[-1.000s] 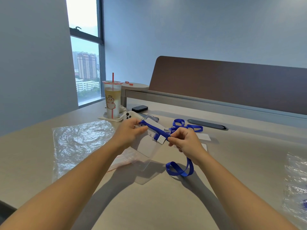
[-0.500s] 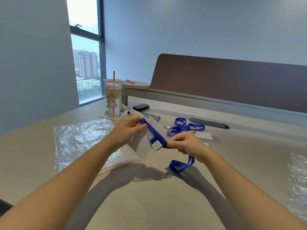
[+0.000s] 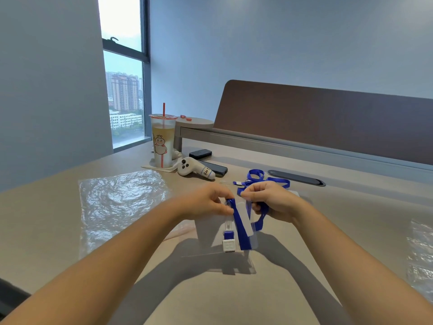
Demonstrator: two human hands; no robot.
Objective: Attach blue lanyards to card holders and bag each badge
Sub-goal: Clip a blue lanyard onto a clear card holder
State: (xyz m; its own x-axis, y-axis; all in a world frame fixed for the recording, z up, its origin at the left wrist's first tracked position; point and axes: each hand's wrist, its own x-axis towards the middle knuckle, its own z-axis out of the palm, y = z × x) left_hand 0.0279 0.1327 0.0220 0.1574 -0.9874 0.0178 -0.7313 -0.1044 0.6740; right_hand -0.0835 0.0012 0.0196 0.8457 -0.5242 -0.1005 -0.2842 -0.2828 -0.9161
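Both hands hold a clear plastic bag (image 3: 206,233) upright above the table's middle. Inside it hangs a blue lanyard (image 3: 240,227) with a white clip (image 3: 229,245) at its lower end and a clear card holder (image 3: 246,216) behind the strap. My left hand (image 3: 206,201) pinches the bag's top left edge and the strap. My right hand (image 3: 273,202) pinches the top right edge, with a blue loop running under its fingers. Another blue lanyard (image 3: 259,179) lies on the table behind my hands.
A stack of clear bags (image 3: 119,200) lies at the left, more crinkled plastic (image 3: 421,254) at the right edge. Behind stand a drink cup with a red straw (image 3: 163,141), a white controller (image 3: 194,170), a black phone (image 3: 216,168) and a brown divider (image 3: 328,120).
The bag with the lanyard has swung from slanting to hanging upright. My hands have come closer together at its top, and the loose blue loop has been drawn up off the table.
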